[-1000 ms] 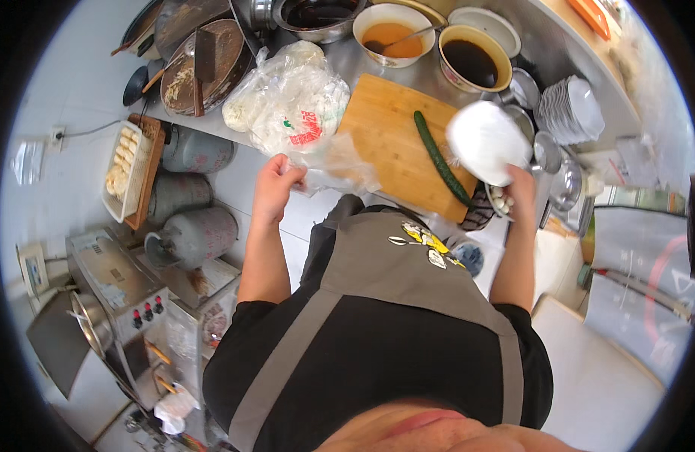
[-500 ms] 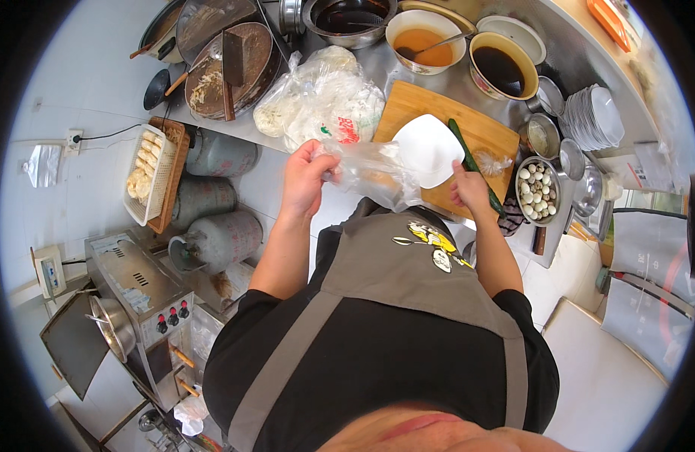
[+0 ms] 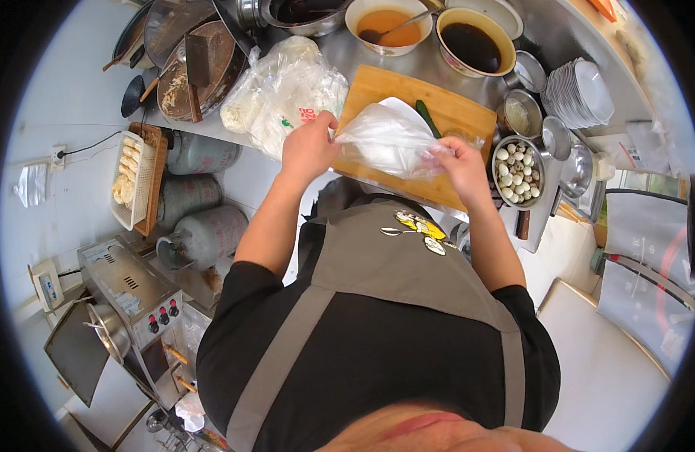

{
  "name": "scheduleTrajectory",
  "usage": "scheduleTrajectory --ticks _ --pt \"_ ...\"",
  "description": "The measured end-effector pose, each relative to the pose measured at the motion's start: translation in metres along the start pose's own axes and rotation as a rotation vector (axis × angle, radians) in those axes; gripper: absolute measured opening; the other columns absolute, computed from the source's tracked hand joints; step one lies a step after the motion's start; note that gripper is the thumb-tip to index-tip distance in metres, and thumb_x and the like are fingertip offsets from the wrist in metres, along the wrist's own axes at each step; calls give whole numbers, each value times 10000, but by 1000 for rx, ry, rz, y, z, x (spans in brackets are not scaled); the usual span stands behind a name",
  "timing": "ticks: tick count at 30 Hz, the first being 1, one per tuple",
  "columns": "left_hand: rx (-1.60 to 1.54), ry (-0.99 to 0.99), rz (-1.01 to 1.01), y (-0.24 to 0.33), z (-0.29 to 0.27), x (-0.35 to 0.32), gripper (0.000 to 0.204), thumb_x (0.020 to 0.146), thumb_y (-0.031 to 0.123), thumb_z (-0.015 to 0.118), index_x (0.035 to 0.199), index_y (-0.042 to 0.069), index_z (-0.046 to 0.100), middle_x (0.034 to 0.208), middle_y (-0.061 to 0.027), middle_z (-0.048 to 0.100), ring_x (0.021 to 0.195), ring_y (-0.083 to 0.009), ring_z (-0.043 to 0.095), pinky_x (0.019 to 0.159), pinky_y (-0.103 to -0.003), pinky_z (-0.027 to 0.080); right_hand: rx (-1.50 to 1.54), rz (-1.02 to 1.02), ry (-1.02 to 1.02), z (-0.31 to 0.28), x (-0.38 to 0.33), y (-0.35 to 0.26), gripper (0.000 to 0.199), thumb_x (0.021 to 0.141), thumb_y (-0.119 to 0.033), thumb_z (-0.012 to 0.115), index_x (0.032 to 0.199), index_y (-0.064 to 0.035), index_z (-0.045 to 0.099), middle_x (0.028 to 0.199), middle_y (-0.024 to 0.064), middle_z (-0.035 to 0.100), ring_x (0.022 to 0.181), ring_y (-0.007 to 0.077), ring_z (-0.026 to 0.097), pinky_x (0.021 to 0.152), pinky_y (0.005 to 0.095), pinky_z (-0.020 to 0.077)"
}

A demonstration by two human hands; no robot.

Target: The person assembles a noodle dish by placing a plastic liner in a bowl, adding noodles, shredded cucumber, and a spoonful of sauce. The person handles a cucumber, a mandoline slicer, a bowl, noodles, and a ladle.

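Compared with half a second before, both hands had drawn closer over the wooden cutting board (image 3: pixel 445 120), and the clear plastic bag (image 3: pixel 389 139) had been pulled tighter around the white plate (image 3: pixel 396 113), which a second before had been lifted at the right, off the board. The left hand (image 3: pixel 310 147) was closed, pinching the bag's left edge; the right hand (image 3: pixel 460 162) was curled, gripping the bag's right end between thumb and fingers. The bag and plate hung just above the board, near its front edge.

One green cucumber (image 3: pixel 426 118) lay on the board, partly hidden behind the bag. On the steel desk (image 3: pixel 566 38) stood two large bowls of sauce: one orange (image 3: pixel 385 26) with a spoon in it, one dark (image 3: pixel 474 45). One metal pot of small speckled eggs (image 3: pixel 517 166) sat just right of the board, beside two small steel cups (image 3: pixel 532 94) and one stack of white dishes (image 3: pixel 585 94). One bulky bag of white dough pieces (image 3: pixel 283 94) lay left of the board. Below the desk lay three grey gas cylinders (image 3: pixel 200 196).
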State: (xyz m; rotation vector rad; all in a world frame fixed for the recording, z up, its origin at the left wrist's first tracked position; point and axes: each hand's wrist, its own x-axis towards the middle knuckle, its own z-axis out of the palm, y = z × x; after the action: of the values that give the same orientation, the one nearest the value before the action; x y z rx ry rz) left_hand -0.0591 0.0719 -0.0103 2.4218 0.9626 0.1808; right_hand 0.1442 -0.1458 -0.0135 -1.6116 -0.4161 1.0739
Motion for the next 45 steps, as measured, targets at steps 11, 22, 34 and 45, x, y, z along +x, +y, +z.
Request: scheduleTrajectory --ticks 11,22,34,45 --pt "-2092 -511 -418 -27 59 82 89 948 96 568 1006 42 609 831 -68 645 742 -213 630 683 -333 528 1233 8 -110 1 28 44 223 927 -205 593 1090 -61 640 943 23 667 828 197 611 721 381 529" --pt "-1122 -410 -362 -106 118 70 34 902 93 631 890 62 621 682 22 519 597 -88 485 528 -258 387 383 157 506 66 23 158 39 907 -59 580 927 -29 595 760 35 626 654 139 615 578 299 551" --pt "-476 203 397 -24 105 105 193 836 95 682 1020 39 666 1043 -98 648 912 -221 636 802 -327 511 -644 34 713 22 61 100 202 876 -244 652 942 -53 658 852 146 705 806 356 683 697 451 528" --pt "228 -104 749 19 135 90 370 785 129 673 1153 98 677 1374 -149 523 1103 -326 612 913 -422 522 -785 -502 479 33 62 75 253 863 -147 659 1110 -89 668 1008 103 696 721 265 668 654 369 532"
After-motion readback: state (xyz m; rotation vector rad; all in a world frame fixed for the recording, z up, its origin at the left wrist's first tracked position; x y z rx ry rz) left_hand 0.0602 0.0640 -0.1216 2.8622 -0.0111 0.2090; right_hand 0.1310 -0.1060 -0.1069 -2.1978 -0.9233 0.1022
